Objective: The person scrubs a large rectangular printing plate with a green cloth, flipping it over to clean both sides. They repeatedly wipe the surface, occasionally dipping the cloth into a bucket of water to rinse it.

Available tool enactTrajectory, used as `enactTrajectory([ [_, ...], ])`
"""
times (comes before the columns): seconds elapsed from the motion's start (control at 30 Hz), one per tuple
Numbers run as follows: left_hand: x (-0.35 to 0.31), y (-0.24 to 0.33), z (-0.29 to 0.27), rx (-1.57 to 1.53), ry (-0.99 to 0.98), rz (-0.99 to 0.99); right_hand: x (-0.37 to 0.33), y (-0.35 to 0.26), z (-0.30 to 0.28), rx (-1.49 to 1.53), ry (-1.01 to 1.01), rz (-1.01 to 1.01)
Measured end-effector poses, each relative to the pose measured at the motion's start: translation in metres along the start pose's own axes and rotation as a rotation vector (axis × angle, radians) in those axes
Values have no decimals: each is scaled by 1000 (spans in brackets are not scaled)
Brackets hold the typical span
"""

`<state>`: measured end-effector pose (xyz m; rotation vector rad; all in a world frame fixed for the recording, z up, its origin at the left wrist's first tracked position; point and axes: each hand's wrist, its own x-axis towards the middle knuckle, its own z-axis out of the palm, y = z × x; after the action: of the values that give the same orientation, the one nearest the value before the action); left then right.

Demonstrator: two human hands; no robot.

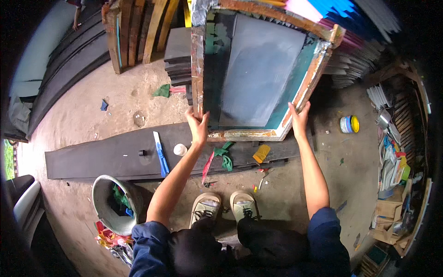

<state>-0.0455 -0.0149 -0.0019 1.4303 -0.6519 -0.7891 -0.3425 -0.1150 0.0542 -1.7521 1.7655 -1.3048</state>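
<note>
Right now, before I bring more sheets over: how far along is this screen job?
Done: the screen frame already carries grey ink across its mesh. In hand: left hand and right hand grip its lower corners, holding it tilted above the long dark sheet. Left: the frame is not yet lying flat on anything.

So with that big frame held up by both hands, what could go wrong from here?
The wooden screen frame is held only at its two side rails by the left hand and right hand; its size could make it twist or slip from either grip. If it drops, its lower edge might hit the blue utility knife, small white lid or green rags on the dark board below. The worn, peeling frame edges may also be rough on the fingers.
</note>
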Motion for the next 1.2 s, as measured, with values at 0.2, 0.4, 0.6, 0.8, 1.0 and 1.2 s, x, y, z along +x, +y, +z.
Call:
enactTrajectory([
  [0.2, -3, 0, -36, -111, -44, -146, -15, -25, -20, 325, -26, 76],
  [0.4, -27, 56, -53, -221, -344, -299, -20, -69, -76, 345, 79, 10],
  [0.6, -55, 121, -75, -220, -582, -495, -22, -81, -104, 209, 139, -79],
  [0.8, -34, 194, -120, 302, -503, -147, -40, -114, -105, 509, -50, 37],
  [1.0, -70, 229, -121, 187, -302, 4, -47, -125, -106, 543, -114, 187],
  [1.2, -127, 256, -135, 96, -147, 47, -40, -157, -113, 579, -340, 11],
])
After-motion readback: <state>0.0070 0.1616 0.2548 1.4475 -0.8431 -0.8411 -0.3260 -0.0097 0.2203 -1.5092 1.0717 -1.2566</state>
